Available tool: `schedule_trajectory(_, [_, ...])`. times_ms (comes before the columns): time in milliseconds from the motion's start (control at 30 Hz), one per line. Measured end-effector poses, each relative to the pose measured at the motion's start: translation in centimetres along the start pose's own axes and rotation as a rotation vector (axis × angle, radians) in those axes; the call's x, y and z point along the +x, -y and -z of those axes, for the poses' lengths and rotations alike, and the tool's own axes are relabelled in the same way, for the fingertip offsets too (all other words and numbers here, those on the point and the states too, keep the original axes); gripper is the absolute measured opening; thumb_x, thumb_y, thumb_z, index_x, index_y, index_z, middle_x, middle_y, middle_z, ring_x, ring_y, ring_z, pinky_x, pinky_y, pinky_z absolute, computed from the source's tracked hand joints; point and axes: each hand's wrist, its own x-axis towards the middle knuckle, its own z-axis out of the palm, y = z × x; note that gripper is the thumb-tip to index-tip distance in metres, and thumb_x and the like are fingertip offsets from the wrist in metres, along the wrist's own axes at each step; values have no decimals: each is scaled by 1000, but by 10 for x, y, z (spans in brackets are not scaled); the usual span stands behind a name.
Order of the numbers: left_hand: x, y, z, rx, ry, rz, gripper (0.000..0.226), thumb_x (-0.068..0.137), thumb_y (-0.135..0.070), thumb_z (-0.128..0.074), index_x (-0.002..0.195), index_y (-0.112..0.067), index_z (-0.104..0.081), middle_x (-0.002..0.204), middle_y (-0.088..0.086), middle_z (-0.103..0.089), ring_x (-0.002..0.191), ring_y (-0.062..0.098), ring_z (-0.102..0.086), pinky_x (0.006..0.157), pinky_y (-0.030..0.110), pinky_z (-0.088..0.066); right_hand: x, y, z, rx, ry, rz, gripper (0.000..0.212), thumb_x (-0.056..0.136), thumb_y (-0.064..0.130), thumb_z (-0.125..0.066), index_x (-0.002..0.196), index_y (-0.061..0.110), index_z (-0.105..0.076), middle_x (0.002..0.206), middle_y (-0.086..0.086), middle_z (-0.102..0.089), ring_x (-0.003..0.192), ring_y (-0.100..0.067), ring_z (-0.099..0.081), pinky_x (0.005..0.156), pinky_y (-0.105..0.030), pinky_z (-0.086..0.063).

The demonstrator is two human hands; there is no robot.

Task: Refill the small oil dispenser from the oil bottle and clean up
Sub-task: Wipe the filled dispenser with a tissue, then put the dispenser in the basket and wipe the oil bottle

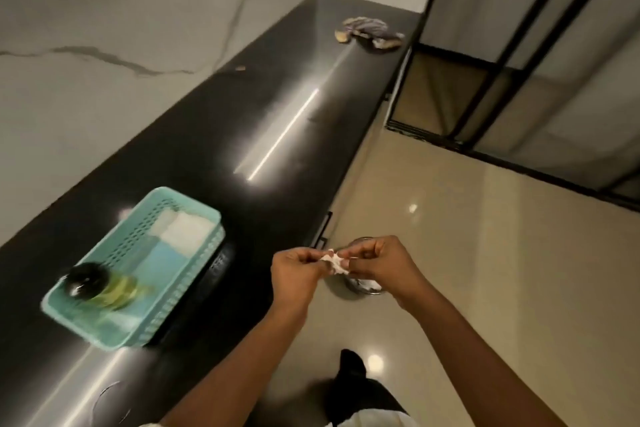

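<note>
Teal basket (180, 302): perforated plastic, rectangular, on the near left part of the bench; its long axis runs from near left to far right, roughly along the bench.
Bench (277, 107): black and glossy, long and narrow, running from near left to far right along the wall, with a bright streak of reflected light.
Oil dispenser (104, 288): inside the basket at its near end; the black top sits to the left and the yellow-green oil body to the right, so in the picture its long axis follows the basket's. Motion blur hides whether it stands or lies.
Markings: the dispenser is too blurred to read.
White pads (187, 229): folded, stacked in the far end of the basket, apart from the dispenser.
Tissue (333, 259): small white crumpled wad, held in the air off the bench edge, between the two hands.
Left hand (294, 270): fingers curled narrow, pinching the left side of the tissue.
Right hand (381, 262): fingers curled narrow, pinching the right side of the tissue.
Bin (363, 288): round metal, on the floor beside the bench, directly under the hands and mostly hidden by them.
Floor (485, 253): glossy beige tiles.
Rag (369, 33): crumpled, striped, at the far end of the bench, well apart from the basket.
Wall (121, 28): pale marble with grey veins, behind the bench.
</note>
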Motion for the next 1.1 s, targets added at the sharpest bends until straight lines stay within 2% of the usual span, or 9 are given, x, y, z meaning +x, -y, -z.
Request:
schedule_trajectory(100, [17,23,-52,47,74,78,24,75,19,-81,88,-2,-83,82,14,-83,71,17,-78,65,21,-60,11,-39,44,28,-180,-70,17,79,-7,-86,88,8,-85,83,-10,-82,77,-23,-78,82,-37,-64])
schedule_trajectory(267, [71,54,-130,23,-3,246,17,83,15,-81,88,-1,-79,91,21,-81,93,39,-80,72,31,-62,61,-96,122,156,-392,-186,16,74,-7,-89,78,6,-82,77,-14,-80,68,-26,-74,74,-40,-65])
schedule_trajectory(467, [123,68,-164,-26,-136,345,16,93,14,-71,94,-1,-76,90,21,-76,73,25,-69,70,35,-57,139,-143,182,186,-475,-238,7,88,-1,-79,91,6,-81,93,-13,-81,64,-16,-74,81,-43,-67])
schedule_trajectory(533, [130,69,-166,-22,-164,368,13,95,11,-70,103,2,-76,85,16,-74,68,21,-65,67,34,-57,169,-156,189,184,-459,-266,11,92,-1,-74,98,6,-80,103,-14,-79,72,-17,-74,80,-39,-66])
schedule_trajectory(667, [134,79,-161,-43,-186,389,14,96,4,-73,107,-2,-79,92,18,-78,79,24,-71,71,35,-60,208,-176,187,177,-285,-325,29,97,1,-70,124,12,-74,126,-6,-70,110,-27,-71,80,-36,-62])
schedule_trajectory(767, [137,87,-158,-81,-213,411,13,97,-1,-75,109,-5,-79,101,18,-81,87,26,-75,76,36,-59,219,-188,187,113,-169,-339,44,100,0,-63,139,20,-66,135,-3,-64,113,-23,-67,90,-38,-57])
schedule_trajectory(867, [138,87,-157,-88,-212,408,13,98,-4,-74,111,-7,-79,104,16,-82,94,29,-78,80,37,-62,215,-195,191,94,-179,-352,42,101,-3,-60,139,12,-67,140,-6,-64,111,-20,-66,90,-35,-57])
schedule_trajectory(1000, [133,77,-158,-88,-184,382,12,98,-6,-75,108,-10,-80,105,16,-83,96,29,-78,93,47,-63,195,-183,189,90,-204,-332,26,98,-4,-66,119,10,-74,131,-10,-72,109,-21,-70,92,-37,-60])
schedule_trajectory(1100, [125,54,-145,-125,-163,326,13,95,-7,-79,108,-9,-80,107,20,-82,87,25,-76,83,43,-62,182,-145,165,130,-141,-265,19,97,-2,-70,111,8,-76,116,-9,-78,109,-27,-74,92,-36,-61])
